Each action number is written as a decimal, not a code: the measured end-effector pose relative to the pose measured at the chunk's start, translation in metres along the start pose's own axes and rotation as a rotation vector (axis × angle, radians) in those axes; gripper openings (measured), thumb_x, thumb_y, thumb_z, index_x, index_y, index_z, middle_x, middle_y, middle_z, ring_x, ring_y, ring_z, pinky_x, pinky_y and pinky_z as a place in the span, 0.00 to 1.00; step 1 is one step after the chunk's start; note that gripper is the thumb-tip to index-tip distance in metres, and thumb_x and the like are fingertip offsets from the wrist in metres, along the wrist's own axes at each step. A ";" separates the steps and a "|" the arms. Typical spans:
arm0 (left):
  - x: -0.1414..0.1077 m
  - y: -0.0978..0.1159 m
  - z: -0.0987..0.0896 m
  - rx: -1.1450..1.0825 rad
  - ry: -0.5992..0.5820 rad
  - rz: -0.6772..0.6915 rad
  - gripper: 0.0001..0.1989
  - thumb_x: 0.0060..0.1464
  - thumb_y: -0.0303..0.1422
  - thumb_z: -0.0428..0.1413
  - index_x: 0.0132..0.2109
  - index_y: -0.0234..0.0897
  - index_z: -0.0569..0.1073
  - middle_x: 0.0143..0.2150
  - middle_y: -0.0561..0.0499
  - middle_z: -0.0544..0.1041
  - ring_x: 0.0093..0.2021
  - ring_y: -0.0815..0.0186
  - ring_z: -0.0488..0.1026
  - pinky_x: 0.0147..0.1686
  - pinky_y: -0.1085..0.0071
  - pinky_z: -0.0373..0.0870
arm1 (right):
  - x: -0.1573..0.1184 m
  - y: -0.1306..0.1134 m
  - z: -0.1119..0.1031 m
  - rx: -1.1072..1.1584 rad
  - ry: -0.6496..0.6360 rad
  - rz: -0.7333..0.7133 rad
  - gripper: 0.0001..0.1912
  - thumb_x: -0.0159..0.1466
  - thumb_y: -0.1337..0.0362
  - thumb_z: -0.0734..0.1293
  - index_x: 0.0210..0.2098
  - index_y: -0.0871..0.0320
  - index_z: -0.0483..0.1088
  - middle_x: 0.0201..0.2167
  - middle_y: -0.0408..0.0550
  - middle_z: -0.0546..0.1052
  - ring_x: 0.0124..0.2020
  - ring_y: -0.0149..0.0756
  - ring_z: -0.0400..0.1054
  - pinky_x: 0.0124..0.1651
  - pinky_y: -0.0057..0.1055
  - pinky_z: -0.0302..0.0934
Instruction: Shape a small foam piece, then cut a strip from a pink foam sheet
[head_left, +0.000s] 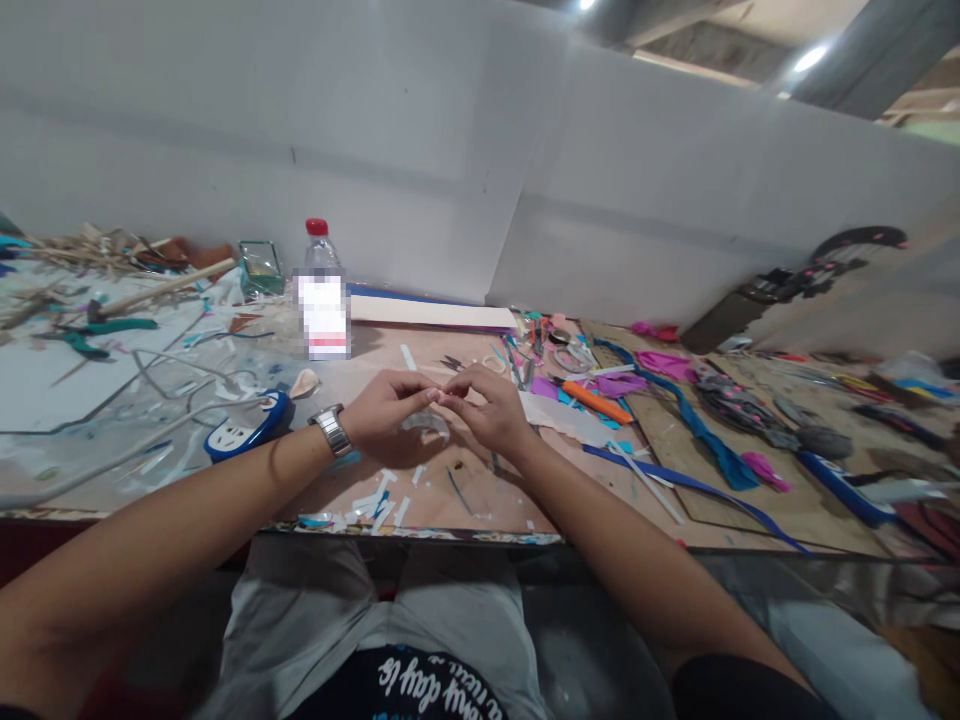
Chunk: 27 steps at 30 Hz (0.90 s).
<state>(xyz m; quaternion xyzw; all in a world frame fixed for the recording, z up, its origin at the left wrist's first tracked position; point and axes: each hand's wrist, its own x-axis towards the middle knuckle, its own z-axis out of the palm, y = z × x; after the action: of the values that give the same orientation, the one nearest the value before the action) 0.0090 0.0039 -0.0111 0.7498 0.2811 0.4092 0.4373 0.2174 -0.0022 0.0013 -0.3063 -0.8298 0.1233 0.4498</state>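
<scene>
My left hand point(390, 408), with a metal watch point(331, 430) on its wrist, meets my right hand point(487, 405) above the middle of the workbench. Thumbs and forefingers of both hands are pinched together at one spot. What sits between the fingertips is too small to make out. Just under the hands lies a pale, partly see-through strip point(426, 426), mostly hidden by the fingers. Small white paper scraps point(386, 500) are scattered on the bench nearer to me.
A blue-and-white power strip point(247, 425) with grey cables lies left. Behind it stands a red-capped bottle point(318, 240). Green-handled pliers point(90, 338) lie farther left. To the right are an orange cutter point(596, 402), blue ribbon point(697, 430) and a dark bottle point(731, 312). A white wall point(420, 150) closes the back.
</scene>
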 end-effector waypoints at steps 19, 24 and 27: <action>0.001 -0.005 0.007 0.032 0.105 -0.054 0.19 0.67 0.45 0.49 0.42 0.33 0.76 0.32 0.50 0.74 0.34 0.67 0.70 0.37 0.71 0.67 | -0.001 0.002 0.000 0.001 -0.006 0.034 0.08 0.63 0.58 0.73 0.37 0.56 0.74 0.31 0.46 0.76 0.33 0.35 0.69 0.40 0.34 0.63; 0.001 -0.006 0.008 0.048 0.103 -0.061 0.21 0.67 0.45 0.48 0.40 0.33 0.75 0.31 0.51 0.73 0.33 0.67 0.69 0.37 0.71 0.66 | -0.002 0.001 0.002 -0.011 0.017 0.080 0.08 0.65 0.59 0.71 0.33 0.56 0.74 0.29 0.45 0.76 0.32 0.35 0.69 0.39 0.34 0.63; 0.000 -0.006 0.010 0.079 0.099 -0.042 0.21 0.68 0.44 0.47 0.38 0.33 0.75 0.31 0.51 0.73 0.34 0.67 0.69 0.37 0.71 0.65 | -0.002 0.000 0.002 -0.023 0.021 0.112 0.10 0.64 0.59 0.72 0.30 0.56 0.73 0.27 0.45 0.76 0.31 0.35 0.68 0.38 0.34 0.62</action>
<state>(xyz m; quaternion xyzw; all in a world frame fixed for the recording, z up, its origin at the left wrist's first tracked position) 0.0171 0.0020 -0.0190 0.7394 0.3341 0.4250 0.4013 0.2160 -0.0031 -0.0010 -0.3586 -0.8080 0.1353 0.4475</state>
